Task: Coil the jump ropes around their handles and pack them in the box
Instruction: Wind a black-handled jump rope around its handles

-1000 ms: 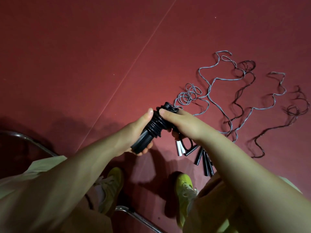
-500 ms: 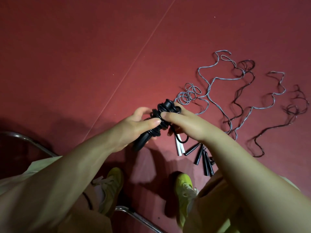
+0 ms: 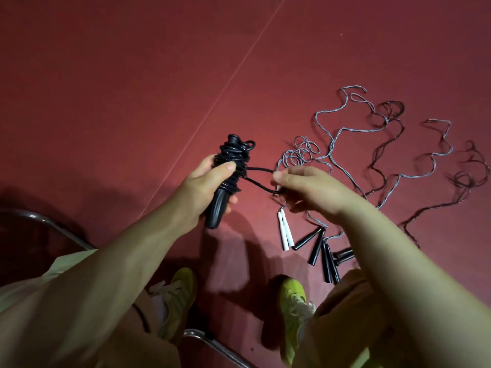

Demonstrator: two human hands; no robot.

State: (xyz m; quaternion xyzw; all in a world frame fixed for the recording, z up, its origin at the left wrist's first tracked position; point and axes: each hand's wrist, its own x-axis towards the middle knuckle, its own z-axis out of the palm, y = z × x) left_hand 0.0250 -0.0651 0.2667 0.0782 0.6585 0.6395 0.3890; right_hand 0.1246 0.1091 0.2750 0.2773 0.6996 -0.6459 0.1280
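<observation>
Left hand (image 3: 204, 187) grips the coiled black handles (image 3: 225, 181); right hand (image 3: 308, 189) pinches their rope loop (image 3: 261, 179).

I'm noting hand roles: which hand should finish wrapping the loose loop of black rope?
Right. The right hand already pinches the loose rope loop, while the left hand grips the coiled black handles.

Dim, warm light; soft shadows on the floor (image 3: 132, 75) (wide-angle bending at edges)
</observation>
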